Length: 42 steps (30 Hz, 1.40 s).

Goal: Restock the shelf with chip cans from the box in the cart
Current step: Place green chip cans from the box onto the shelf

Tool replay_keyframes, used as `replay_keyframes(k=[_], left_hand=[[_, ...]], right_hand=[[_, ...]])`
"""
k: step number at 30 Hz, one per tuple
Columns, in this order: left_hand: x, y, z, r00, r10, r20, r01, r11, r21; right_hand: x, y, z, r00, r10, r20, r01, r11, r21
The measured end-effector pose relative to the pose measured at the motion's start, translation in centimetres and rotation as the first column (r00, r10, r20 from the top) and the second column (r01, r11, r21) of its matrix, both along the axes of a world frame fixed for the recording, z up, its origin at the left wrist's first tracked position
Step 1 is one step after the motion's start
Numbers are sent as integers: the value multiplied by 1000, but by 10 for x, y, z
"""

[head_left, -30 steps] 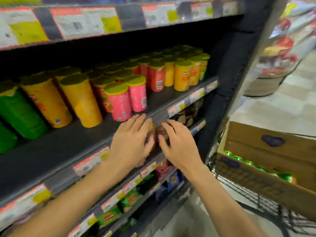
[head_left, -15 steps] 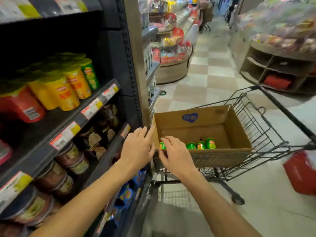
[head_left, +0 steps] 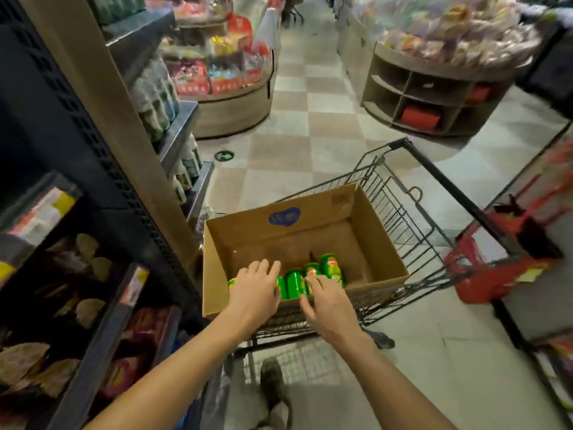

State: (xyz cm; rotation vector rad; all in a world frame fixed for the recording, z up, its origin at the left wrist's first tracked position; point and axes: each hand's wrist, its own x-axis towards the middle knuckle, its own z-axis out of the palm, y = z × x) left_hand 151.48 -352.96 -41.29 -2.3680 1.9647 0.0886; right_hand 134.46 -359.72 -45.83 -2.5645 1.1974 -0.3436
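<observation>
— Where are the chip cans?

— A handful of green chip cans (head_left: pixel 294 283) lie along the near wall of the cardboard box (head_left: pixel 366 243), directly under the fingertips. The rest of the box floor looks bare.

— Hands?

— Left hand (head_left: pixel 255 291) spread flat over the leftmost cans, fingers apart; whether it touches them I cannot tell. Right hand (head_left: pixel 325 301) just beside it, fingers loosely splayed toward the middle cans, gripping nothing.

— Surroundings?

— The box sits in a wire cart (head_left: pixel 400 212); the dark shelf unit (head_left: pixel 93 169) stands left of the left fingers.

— Progress?

— My judgement: late stage. Few cans remain, none lifted yet.
</observation>
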Motion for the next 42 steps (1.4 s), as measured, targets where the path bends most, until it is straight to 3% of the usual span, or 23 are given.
replay_keyframes(k=[12,16,26,36,42], left_hand=[[25,-138,-87,991,-64,-121,97,954,283],[25,-151,-113,981,-58,-184,118,936,332],[11,-174,-159,965,-52,-255,160,891,425],[2,-178,-189,955,113,-275,58,838,543],[-21,-186,-205,936,200,-288,20,791,611]], right_hand=[[42,-102,-60,939,-132,-316,212,949,233],[46,-127,-72,892,-248,-379,381,862,333],[43,-176,-116,873,-218,-435,446,718,534],[67,-215,-166,802,-146,-579,482,732,483],[56,-227,-190,788,-185,-587,544,657,522]])
